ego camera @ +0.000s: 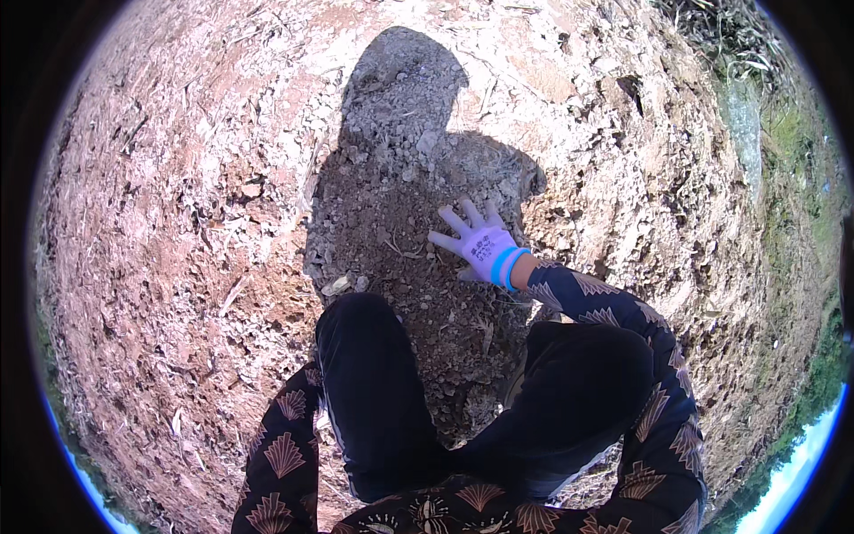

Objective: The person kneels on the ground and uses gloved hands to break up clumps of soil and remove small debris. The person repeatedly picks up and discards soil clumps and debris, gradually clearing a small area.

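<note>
My right hand (479,245) wears a white-lilac work glove with a blue cuff band and dark writing on its back. Its fingers are spread over shaded, crumbly brown soil (427,300), and nothing shows in its grasp. Whether the palm presses on the soil cannot be told. Dry plant stems (400,248) lie just left of the fingertips. A pale stone (339,286) sits in front of my left knee (365,320). My left hand is out of view; only the patterned left sleeve (283,454) shows beside my leg.
Rough, sunlit clods and dry straw cover the ground (200,200) around me. My bent right knee (594,360) is close below the right forearm. At the upper right are a heap of dry vegetation (727,40), a pale strip (744,133) and green plants (790,127).
</note>
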Demonstrator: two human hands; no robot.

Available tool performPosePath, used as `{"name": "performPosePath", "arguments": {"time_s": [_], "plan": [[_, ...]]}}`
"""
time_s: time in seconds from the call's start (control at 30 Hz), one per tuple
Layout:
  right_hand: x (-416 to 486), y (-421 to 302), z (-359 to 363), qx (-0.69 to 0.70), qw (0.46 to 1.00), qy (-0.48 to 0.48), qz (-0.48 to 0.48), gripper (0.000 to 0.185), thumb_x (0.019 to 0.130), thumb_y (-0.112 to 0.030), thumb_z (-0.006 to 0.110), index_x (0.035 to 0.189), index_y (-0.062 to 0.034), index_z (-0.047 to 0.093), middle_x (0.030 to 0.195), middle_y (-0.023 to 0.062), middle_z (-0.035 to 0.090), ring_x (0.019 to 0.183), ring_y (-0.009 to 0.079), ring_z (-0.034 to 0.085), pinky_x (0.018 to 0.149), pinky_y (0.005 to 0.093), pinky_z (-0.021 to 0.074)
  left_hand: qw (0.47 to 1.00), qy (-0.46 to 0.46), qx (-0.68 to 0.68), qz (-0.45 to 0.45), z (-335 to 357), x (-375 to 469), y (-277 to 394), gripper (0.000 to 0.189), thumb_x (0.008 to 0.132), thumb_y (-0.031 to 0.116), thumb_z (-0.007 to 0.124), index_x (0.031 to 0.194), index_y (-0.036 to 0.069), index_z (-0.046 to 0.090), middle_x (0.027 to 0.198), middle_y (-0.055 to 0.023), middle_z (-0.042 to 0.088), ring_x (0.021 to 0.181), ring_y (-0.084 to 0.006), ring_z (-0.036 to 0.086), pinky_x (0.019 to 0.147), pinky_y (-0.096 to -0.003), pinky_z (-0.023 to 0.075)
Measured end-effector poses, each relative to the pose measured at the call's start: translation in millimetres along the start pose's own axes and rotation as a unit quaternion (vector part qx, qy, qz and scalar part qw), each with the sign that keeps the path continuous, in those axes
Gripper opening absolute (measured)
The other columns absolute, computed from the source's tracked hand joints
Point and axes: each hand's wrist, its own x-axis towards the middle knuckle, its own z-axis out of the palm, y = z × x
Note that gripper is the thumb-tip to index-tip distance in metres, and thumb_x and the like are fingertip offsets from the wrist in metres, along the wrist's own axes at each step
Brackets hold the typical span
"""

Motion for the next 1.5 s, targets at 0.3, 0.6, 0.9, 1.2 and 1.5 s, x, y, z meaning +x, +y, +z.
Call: {"name": "performPosePath", "arguments": {"time_s": [0.3,0.6,0.9,1.2,1.5], "plan": [[66,79,28,0.122,0.991,-0.008,-0.056,0.066,0.071,-0.035,0.080,0.132,-0.0240,0.056,0.144,0.0153,0.040,0.127,0.0443,0.043,0.099,0.0586,0.0410,0.992,-0.125,-0.027,0.005,-25,12,23,0.044,0.084,0.030,0.061,0.127,0.018,0.057,0.112,-0.0074,0.061,0.108,-0.0288,0.057,0.090,-0.0437,0.0463],[103,202,4,0.336,0.896,0.255,0.134,0.050,0.081,-0.027,0.068,0.124,-0.0057,0.055,0.123,0.0229,0.058,0.110,0.0412,0.059,0.094,0.0467,0.0488,0.987,0.058,0.060,-0.141,-67,-43,10,0.046,0.078,0.026,0.063,0.123,0.021,0.057,0.107,-0.0023,0.057,0.106,-0.0249,0.051,0.091,-0.0389,0.0402],[43,284,11,0.098,0.981,0.078,0.149,0.091,0.073,-0.044,0.078,0.149,-0.0208,0.033,0.157,0.0178,0.023,0.138,0.0532,0.027,0.102,0.0630,0.0387,0.948,0.055,0.163,-0.267,-158,-116,14,0.030,0.073,0.025,0.065,0.103,0.027,0.066,0.090,0.0027,0.062,0.102,-0.0214,0.055,0.090,-0.0441,0.0405],[49,297,1,0.095,0.986,-0.026,0.132,0.102,0.073,-0.046,0.079,0.154,-0.0241,0.022,0.162,0.0135,0.015,0.143,0.0530,0.019,0.111,0.0587,0.0345,0.944,0.266,0.192,-0.017,-340,28,125,0.022,0.075,0.013,0.065,0.097,0.015,0.066,0.082,-0.0006,0.060,0.090,-0.0222,0.056,0.081,-0.0395,0.0421],[50,292,2,0.087,0.985,-0.017,0.149,0.105,0.072,-0.044,0.080,0.155,-0.0231,0.020,0.163,0.0146,0.011,0.143,0.0519,0.020,0.111,0.0556,0.0351,0.943,0.250,0.202,0.082,-381,163,157,0.019,0.078,0.020,0.065,0.096,0.016,0.064,0.088,-0.0010,0.061,0.094,-0.0213,0.059,0.086,-0.0383,0.0441]]}}
